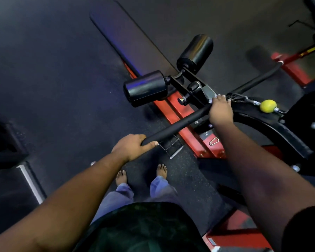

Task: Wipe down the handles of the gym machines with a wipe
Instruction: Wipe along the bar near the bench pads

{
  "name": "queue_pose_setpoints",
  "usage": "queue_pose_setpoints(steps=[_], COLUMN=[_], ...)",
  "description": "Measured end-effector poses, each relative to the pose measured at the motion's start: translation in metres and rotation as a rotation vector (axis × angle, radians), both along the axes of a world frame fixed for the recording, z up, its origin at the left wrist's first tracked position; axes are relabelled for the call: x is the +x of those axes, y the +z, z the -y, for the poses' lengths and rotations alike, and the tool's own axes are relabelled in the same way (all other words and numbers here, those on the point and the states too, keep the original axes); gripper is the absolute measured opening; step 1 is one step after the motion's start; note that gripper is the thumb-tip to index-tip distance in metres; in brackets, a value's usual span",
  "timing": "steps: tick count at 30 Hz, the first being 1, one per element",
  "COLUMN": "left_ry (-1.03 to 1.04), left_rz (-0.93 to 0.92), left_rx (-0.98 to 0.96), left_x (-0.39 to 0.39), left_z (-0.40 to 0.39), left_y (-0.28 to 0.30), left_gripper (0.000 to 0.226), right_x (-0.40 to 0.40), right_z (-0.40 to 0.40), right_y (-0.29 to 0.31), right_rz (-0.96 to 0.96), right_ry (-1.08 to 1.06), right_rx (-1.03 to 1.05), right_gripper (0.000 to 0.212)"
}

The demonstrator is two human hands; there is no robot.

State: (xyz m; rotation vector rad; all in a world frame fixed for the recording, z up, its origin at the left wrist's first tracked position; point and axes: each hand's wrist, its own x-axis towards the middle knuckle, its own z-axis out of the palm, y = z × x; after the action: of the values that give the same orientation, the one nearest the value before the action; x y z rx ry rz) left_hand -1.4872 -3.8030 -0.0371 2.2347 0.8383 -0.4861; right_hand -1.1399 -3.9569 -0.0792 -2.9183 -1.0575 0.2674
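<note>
The dark speckled rubber floor (44, 73) carried the red machine frame (185, 115), a long black bench pad (133, 39) above it, and two bare feet (161, 170).

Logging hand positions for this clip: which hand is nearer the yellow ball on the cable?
Right. The right hand grips the black handle bar near its middle, just beside the yellow ball. The left hand holds the bar's near end, much farther away.

Two black foam rollers (147, 87) (196, 51) sit near centre, beside a long dark bench pad (127, 37) running toward 11 o'clock. A yellow ball (267, 105) sits at 3 o'clock. Bare feet (161, 170) stand at 6 o'clock.
</note>
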Motion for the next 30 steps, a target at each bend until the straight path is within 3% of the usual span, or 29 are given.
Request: queue_pose_setpoints(steps=[3, 6, 8, 10, 13, 15, 19, 22, 27, 30], left_ry=[-0.013, -0.01, -0.007, -0.007, -0.007, -0.001, -0.006, -0.014, -0.016, -0.014], left_rz=[-0.01, -0.014, -0.01, -0.006, -0.01, -0.011, -0.019, -0.02, -0.004, 0.007], left_rx=[0.0, -0.017, -0.038, -0.051, -0.069, -0.073, -0.052, -0.035, -0.021, -0.028], left_x=[0.001, -0.001, -0.002, -0.002, -0.002, -0.001, 0.001, 0.001, 0.001, 0.0], left_z=[-0.003, -0.002, 0.002, 0.004, 0.007, 0.008, 0.002, -0.002, -0.002, 0.002], left_y=[0.001, 0.0, -0.001, -0.001, 0.001, 0.005, 0.008, 0.006, 0.007, 0.009], left_gripper=[0.062, 0.059, 0.055, 0.054, 0.053, 0.051, 0.055, 0.058, 0.059, 0.055], right_x=[-0.047, -0.108, -0.116, -0.087, -0.024, -0.013, -0.106, -0.183, -0.142, -0.102], right_z=[-0.002, 0.013, 0.025, 0.029, 0.022, 0.015, 0.004, -0.01, -0.047, -0.044], right_y=[0.001, -0.002, -0.003, -0.007, -0.014, -0.013, -0.006, 0.0, 0.007, 0.015], right_rz=[-0.127, -0.275, -0.301, -0.197, -0.004, -0.012, -0.312, -0.51, -0.648, -0.839], right_ry=[-0.117, 0.116, 0.303, 0.412, 0.187, 0.012, -0.378, -0.501, -0.881, -1.113], right_rx=[0.253, 0.434, 0.404, 0.269, 0.078, 0.1, 0.588, 0.826, 0.99, 1.048], right_gripper=[0.037, 0.042, 0.049, 0.055, 0.059, 0.057, 0.054, 0.052, 0.06, 0.052])
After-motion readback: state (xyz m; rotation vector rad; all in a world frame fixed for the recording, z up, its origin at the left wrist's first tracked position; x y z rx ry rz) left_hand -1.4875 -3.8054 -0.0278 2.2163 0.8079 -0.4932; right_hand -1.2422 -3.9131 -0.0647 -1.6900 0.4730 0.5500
